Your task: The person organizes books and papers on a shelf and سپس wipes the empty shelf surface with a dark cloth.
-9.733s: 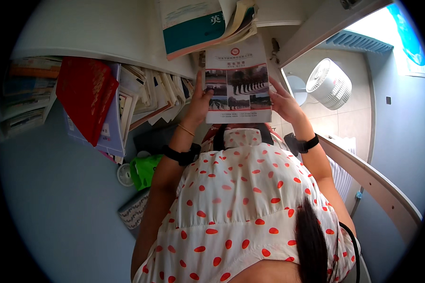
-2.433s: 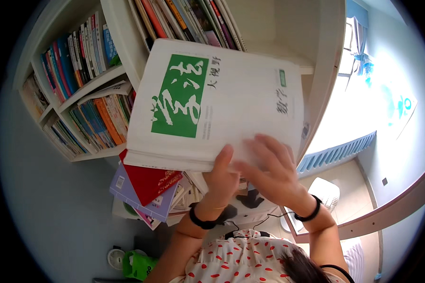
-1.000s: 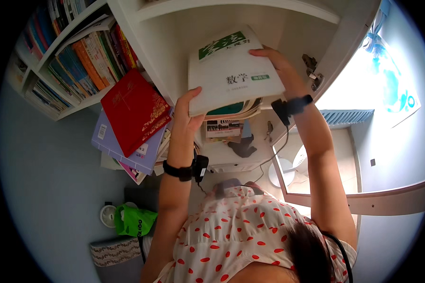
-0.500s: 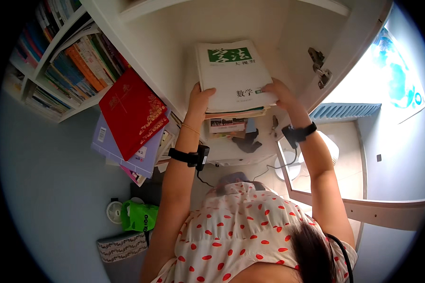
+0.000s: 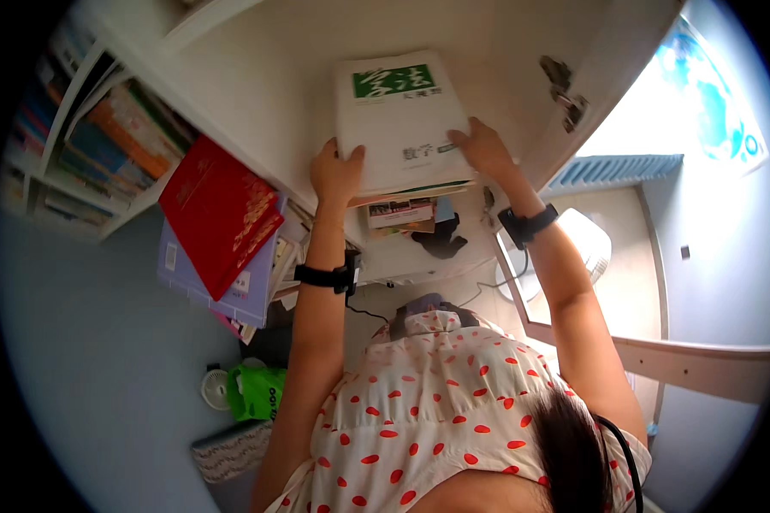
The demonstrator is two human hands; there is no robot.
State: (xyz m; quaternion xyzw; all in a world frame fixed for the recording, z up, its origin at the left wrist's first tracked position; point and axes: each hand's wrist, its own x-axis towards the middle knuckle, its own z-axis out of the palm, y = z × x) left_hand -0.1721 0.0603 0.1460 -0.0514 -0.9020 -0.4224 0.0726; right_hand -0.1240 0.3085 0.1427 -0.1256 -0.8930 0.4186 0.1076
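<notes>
A stack of books (image 5: 393, 115) lies inside a white cabinet, topped by a white paperback with a green title block. My left hand (image 5: 338, 173) grips the stack's near left side, thumb on the top cover. On the near right side, my right hand (image 5: 484, 150) holds it the same way, its thumb also on the cover. Most of the fingers are hidden along the stack's edges. Just below and nearer to me are some smaller booklets (image 5: 400, 214) and a dark crumpled thing (image 5: 441, 239) that I cannot make out.
On the left, a red folder (image 5: 222, 218) lies over a lavender folder (image 5: 171, 256) on a pile of books. A bookshelf (image 5: 56, 184) stands beyond it. The cabinet's open door (image 5: 693, 368) reaches across at right. A green bag (image 5: 252, 391) and a small white fan (image 5: 216, 389) sit lower left.
The whole view has shifted, so the cabinet and stack appear higher and further left. Both hands keep their hold on the books.
</notes>
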